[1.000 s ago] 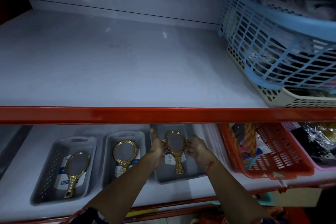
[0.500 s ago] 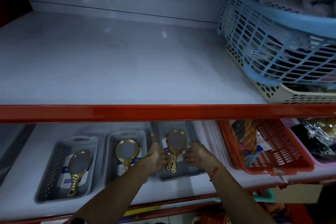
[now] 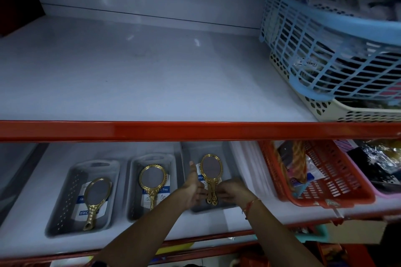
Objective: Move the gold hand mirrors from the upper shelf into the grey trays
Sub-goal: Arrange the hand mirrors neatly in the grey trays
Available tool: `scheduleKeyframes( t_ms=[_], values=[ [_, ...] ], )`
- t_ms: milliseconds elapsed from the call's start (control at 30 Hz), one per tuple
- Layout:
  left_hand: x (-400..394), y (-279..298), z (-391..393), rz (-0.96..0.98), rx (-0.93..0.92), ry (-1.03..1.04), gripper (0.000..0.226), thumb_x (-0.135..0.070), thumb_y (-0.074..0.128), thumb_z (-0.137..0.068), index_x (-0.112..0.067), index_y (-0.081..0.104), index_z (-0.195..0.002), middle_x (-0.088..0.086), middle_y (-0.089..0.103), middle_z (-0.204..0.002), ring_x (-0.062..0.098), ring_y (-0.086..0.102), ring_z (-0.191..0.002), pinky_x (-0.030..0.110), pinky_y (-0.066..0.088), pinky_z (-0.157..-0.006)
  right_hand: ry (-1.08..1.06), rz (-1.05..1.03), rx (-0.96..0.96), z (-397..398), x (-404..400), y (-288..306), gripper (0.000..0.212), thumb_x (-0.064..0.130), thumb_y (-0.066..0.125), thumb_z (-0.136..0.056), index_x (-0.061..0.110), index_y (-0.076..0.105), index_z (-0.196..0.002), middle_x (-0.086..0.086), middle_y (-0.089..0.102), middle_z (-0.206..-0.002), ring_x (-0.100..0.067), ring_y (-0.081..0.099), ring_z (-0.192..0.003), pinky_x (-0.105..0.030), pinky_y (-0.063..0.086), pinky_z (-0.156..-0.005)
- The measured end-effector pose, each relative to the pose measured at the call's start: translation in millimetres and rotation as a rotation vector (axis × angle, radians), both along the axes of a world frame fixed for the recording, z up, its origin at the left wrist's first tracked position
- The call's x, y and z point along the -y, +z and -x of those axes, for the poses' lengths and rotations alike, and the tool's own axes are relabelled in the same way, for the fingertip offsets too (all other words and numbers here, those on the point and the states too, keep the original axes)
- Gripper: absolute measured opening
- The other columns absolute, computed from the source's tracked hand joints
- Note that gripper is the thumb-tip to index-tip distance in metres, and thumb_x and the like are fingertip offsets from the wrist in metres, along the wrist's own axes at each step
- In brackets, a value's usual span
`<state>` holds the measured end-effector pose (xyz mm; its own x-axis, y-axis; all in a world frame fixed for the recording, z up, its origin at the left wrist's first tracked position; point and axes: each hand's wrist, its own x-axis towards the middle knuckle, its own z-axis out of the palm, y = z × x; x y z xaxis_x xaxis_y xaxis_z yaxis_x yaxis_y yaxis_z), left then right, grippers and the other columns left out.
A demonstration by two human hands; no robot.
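Observation:
Three grey trays stand in a row on the lower shelf, and each holds one gold hand mirror. The left tray point(image 3: 63, 212) has a mirror point(image 3: 96, 196), and so does the middle tray point(image 3: 133, 182), whose mirror point(image 3: 152, 178) lies face up. In the right tray point(image 3: 230, 158) lies the third mirror point(image 3: 211, 168), glass end away from me. My left hand point(image 3: 192, 188) and my right hand point(image 3: 233, 189) meet at its handle, fingers pinched on it from both sides, left thumb raised. No mirror is on the upper shelf point(image 3: 130, 82).
The red front edge point(image 3: 195, 130) of the upper shelf runs across the view above my hands. A blue basket point(image 3: 325, 50) sits in a cream basket point(image 3: 347, 112) at the upper right. A red basket point(image 3: 325, 180) and a pink tray point(image 3: 386, 193) stand right of the grey trays.
My hands have slid from beside the right mirror's glass down to its handle and closed on it. The mirror has shifted slightly in its tray.

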<state>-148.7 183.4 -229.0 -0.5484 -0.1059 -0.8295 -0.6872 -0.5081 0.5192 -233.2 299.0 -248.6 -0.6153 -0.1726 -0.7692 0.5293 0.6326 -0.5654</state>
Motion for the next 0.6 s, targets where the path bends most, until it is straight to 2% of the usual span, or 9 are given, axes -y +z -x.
scheduleKeyframes(
  t_ms=[67,133,233,300,433,533,600],
  values=[
    [-0.9,1.0,-0.9,-0.002,-0.006,-0.006,0.109,-0.080,-0.002,-0.081,0.002,0.025,-0.148,0.022,0.038,-0.149,0.035,0.038,-0.138,0.047,0.015,-0.120,0.030,-0.070,-0.100,-1.5,2.2,-10.3,0.025,0.001,0.077,-0.064,-0.005,0.068,-0.086,-0.025,0.073,-0.102,-0.028,0.072,-0.078,-0.033,0.059,-0.065],
    [-1.2,2.1,-1.9,-0.003,-0.007,-0.010,0.108,-0.079,-0.001,-0.082,0.002,0.026,-0.148,0.022,0.038,-0.149,0.034,0.038,-0.138,0.046,0.016,-0.119,0.060,-0.156,-0.180,-3.7,4.9,-16.7,0.044,0.007,0.082,-0.054,-0.008,0.070,-0.094,-0.023,0.074,-0.101,-0.028,0.073,-0.085,-0.036,0.062,-0.070],
    [-0.7,5.3,-2.4,-0.013,-0.006,-0.001,0.107,-0.078,0.000,-0.084,0.004,0.028,-0.147,0.023,0.037,-0.149,0.035,0.037,-0.139,0.045,0.017,-0.118,0.098,-0.244,-0.299,-11.9,9.2,-8.7,0.045,0.013,0.083,-0.060,-0.002,0.070,-0.100,-0.013,0.074,-0.101,-0.023,0.072,-0.089,-0.023,0.052,-0.063],
    [0.0,4.5,-2.5,-0.020,-0.008,0.002,0.108,-0.078,0.000,-0.083,0.004,0.029,-0.147,0.023,0.037,-0.149,0.035,0.037,-0.139,0.046,0.016,-0.118,0.107,-0.235,-0.342,-13.2,11.1,-5.6,0.042,0.015,0.082,-0.064,-0.001,0.069,-0.101,-0.012,0.074,-0.102,-0.023,0.071,-0.091,-0.021,0.048,-0.062],
    [0.0,3.4,-4.4,-0.030,-0.010,0.016,0.108,-0.078,0.001,-0.083,0.005,0.030,-0.146,0.023,0.040,-0.148,0.035,0.039,-0.137,0.044,0.020,-0.117,0.082,-0.188,-0.318,-8.5,11.0,-4.9,0.043,0.020,0.086,-0.058,-0.001,0.072,-0.092,-0.012,0.075,-0.093,-0.022,0.072,-0.082,-0.024,0.055,-0.061],
    [-0.9,5.5,-6.1,-0.036,-0.018,0.018,0.108,-0.077,0.001,-0.084,0.006,0.030,-0.146,0.023,0.040,-0.148,0.035,0.039,-0.137,0.043,0.022,-0.116,0.047,-0.124,-0.269,-4.5,10.4,-12.8,0.044,0.020,0.091,-0.047,-0.001,0.072,-0.082,-0.014,0.076,-0.084,-0.023,0.074,-0.071,-0.039,0.063,-0.065],
    [-1.1,5.8,-6.4,-0.040,-0.022,0.009,0.108,-0.077,0.001,-0.084,0.006,0.030,-0.146,0.022,0.039,-0.149,0.035,0.039,-0.137,0.044,0.020,-0.117,0.057,-0.100,-0.232,-3.6,9.2,-17.2,0.045,0.018,0.091,-0.049,-0.001,0.072,-0.085,-0.015,0.076,-0.086,-0.024,0.075,-0.070,-0.041,0.063,-0.063]
  ],
)
